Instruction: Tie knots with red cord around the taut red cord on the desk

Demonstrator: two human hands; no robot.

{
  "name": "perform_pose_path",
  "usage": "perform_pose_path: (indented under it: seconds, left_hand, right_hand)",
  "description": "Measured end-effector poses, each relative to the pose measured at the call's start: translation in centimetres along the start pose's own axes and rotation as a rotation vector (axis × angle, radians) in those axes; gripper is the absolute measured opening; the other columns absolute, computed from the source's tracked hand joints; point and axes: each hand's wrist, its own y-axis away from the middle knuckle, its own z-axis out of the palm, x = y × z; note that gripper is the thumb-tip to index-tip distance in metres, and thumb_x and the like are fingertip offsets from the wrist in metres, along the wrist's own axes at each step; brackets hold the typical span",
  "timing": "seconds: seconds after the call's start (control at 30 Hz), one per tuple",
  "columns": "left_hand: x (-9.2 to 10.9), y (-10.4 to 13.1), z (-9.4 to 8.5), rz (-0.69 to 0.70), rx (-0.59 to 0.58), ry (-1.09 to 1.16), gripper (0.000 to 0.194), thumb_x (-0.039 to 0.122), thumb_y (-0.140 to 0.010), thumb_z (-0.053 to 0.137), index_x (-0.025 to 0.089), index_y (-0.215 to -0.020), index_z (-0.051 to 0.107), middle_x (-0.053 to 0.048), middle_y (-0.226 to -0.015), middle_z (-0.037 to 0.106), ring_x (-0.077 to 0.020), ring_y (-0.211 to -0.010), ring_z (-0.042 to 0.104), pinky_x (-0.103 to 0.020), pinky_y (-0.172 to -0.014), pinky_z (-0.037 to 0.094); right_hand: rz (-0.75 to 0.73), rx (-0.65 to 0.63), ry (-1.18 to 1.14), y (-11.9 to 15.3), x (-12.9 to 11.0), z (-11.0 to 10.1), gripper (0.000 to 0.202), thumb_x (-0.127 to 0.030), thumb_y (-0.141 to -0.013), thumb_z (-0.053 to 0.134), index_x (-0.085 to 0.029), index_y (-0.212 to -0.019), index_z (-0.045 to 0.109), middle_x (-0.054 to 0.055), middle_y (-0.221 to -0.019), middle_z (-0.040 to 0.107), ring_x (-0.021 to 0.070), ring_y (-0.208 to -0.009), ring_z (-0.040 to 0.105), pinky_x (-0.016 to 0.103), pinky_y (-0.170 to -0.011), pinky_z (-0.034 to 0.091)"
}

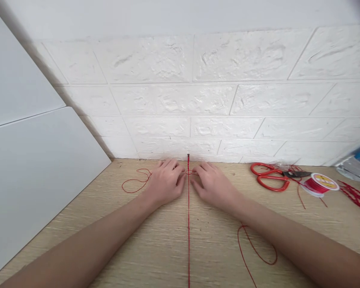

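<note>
A red cord (189,224) runs straight down the middle of the wooden table from a small dark peg (188,155) by the wall. Its top part, just below the peg, is twisted or knotted. My left hand (168,180) pinches a thin red strand left of this cord, and a loose loop (135,186) of strand trails beyond it. On the right, my right hand (211,182) pinches the strand's other side. Between the fingertips a small open loop lies across the straight cord. Another slack length (258,256) curves out beneath my right forearm.
Orange-handled scissors (271,178) lie on the right, beside a spool of red thread (319,184). Braided red cords (357,196) and a clear plastic item (357,162) are at the far right. A white brick-pattern wall (180,100) stands behind; grey-white panels (42,168) are on the left.
</note>
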Motion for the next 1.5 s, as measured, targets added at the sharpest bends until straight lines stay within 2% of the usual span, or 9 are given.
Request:
perform_pose_path:
  seconds: [0.1,0.2,0.37,0.53,0.67,0.87,1.07,1.3,1.5]
  left_hand:
    - [-0.1,0.0,0.1,0.029,-0.023,-0.008,0.02,0.025,-0.096,0.046,0.019,-0.088,0.064,-0.008,-0.093,0.063,-0.0234,-0.092,0.057,-0.04,-0.081,0.039]
    - [-0.2,0.0,0.3,0.03,-0.03,-0.018,0.022,0.024,-0.097,0.045,0.018,-0.085,0.063,-0.008,-0.092,0.063,-0.0228,-0.091,0.056,-0.041,-0.083,0.038]
    - [-0.3,-0.1,0.3,-0.057,-0.014,-0.035,0.018,0.025,-0.095,0.05,0.018,-0.085,0.063,-0.008,-0.093,0.064,-0.0237,-0.093,0.057,-0.042,-0.082,0.038]
    - [-0.2,-0.1,0.2,-0.032,-0.018,0.005,0.018,0.027,-0.097,0.048,0.019,-0.096,0.064,-0.008,-0.097,0.064,-0.0233,-0.096,0.058,-0.04,-0.084,0.039]
    - [-0.2,-0.1,0.3,-0.014,-0.025,-0.01,0.025,0.028,-0.099,0.044,0.018,-0.085,0.062,-0.008,-0.095,0.064,-0.0228,-0.094,0.057,-0.04,-0.084,0.038]
    - [-0.1,-0.4,0.4,-0.033,-0.051,-0.058,0.025,0.027,-0.098,0.045,0.017,-0.08,0.059,-0.008,-0.093,0.064,-0.0234,-0.093,0.057,-0.04,-0.082,0.038]
    - [-0.4,-0.5,0.8,-0.058,-0.139,-0.048,0.026,0.026,-0.098,0.044,0.018,-0.076,0.056,-0.006,-0.084,0.067,-0.0223,-0.086,0.058,-0.039,-0.082,0.039]
    - [-0.3,-0.7,0.6,-0.086,-0.204,-0.02,0.026,0.023,-0.096,0.043,0.018,-0.074,0.055,-0.005,-0.081,0.069,-0.0208,-0.078,0.059,-0.038,-0.077,0.038]
    - [-0.3,-0.7,0.6,-0.096,-0.212,-0.01,0.026,0.022,-0.095,0.043,0.018,-0.072,0.053,-0.005,-0.08,0.068,-0.02,-0.074,0.058,-0.037,-0.075,0.037]
  right_hand:
    - [-0.015,0.055,0.011,-0.7,0.1,0.8,0.013,-0.018,-0.096,0.048,-0.018,-0.088,0.059,0.011,-0.095,0.062,0.0251,-0.093,0.057,0.04,-0.087,0.049]
    - [-0.013,0.093,-0.033,-0.5,0.7,1.1,0.016,-0.014,-0.095,0.048,-0.02,-0.083,0.057,0.008,-0.091,0.061,0.0232,-0.089,0.057,0.037,-0.083,0.048]
    - [-0.016,0.118,0.055,-0.3,1.3,0.9,0.016,-0.019,-0.095,0.049,-0.02,-0.081,0.057,0.01,-0.09,0.062,0.0261,-0.089,0.056,0.04,-0.082,0.047]
    - [-0.08,0.114,0.081,-0.7,1.2,0.9,0.016,-0.025,-0.098,0.048,-0.019,-0.09,0.061,0.01,-0.094,0.063,0.0266,-0.093,0.056,0.041,-0.086,0.046]
    - [-0.074,0.112,0.108,-0.9,1.3,1.1,0.021,-0.021,-0.099,0.045,-0.019,-0.083,0.059,0.009,-0.091,0.063,0.025,-0.092,0.056,0.039,-0.084,0.044]
    - [0.007,0.011,0.153,-1.2,1.6,1.3,0.022,-0.024,-0.099,0.044,-0.019,-0.081,0.055,0.006,-0.082,0.066,0.0206,-0.077,0.058,0.033,-0.072,0.039]
    - [0.074,-0.061,0.183,-1.2,1.5,1.2,0.022,-0.026,-0.099,0.043,-0.019,-0.083,0.056,0.006,-0.079,0.068,0.0195,-0.071,0.059,0.032,-0.063,0.031]
    - [0.081,-0.089,0.177,-1.3,1.6,1.2,0.019,-0.023,-0.098,0.044,-0.019,-0.085,0.057,0.007,-0.082,0.069,0.0192,-0.073,0.06,0.031,-0.065,0.03]
    - [0.097,-0.103,0.172,-1.4,1.7,1.3,0.019,-0.022,-0.097,0.044,-0.018,-0.087,0.058,0.008,-0.084,0.07,0.0196,-0.075,0.06,0.031,-0.066,0.031]
